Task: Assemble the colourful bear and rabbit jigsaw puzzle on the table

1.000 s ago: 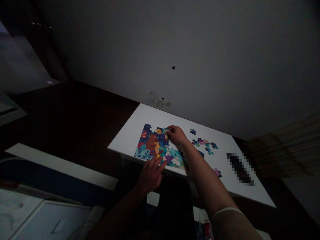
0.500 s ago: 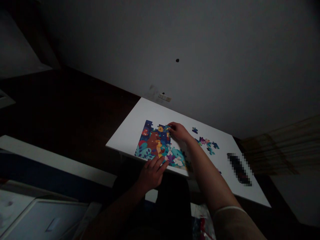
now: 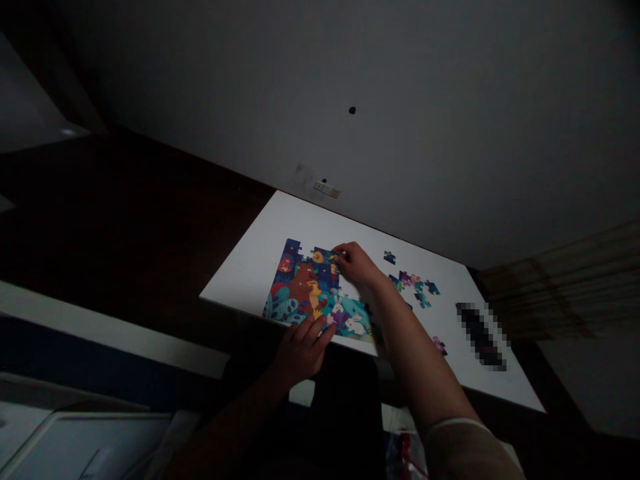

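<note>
1. Head view: my left hand (image 3: 303, 350), fingers apart, likely steadies the puzzle (image 3: 300, 283) on the surface (image 3: 240, 267).
2. Right hand (image 3: 355, 262), narrow, meets the puzzle's far edge; I cannot tell whether it pinches anything.

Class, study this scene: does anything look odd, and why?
Yes: the dark patch toward the right of the table is blocky and pixelated, hiding what lies there. A smudge marks the wall by the socket.

Socket (image 3: 327, 189) low on grey wall (image 3: 440, 147)
</note>
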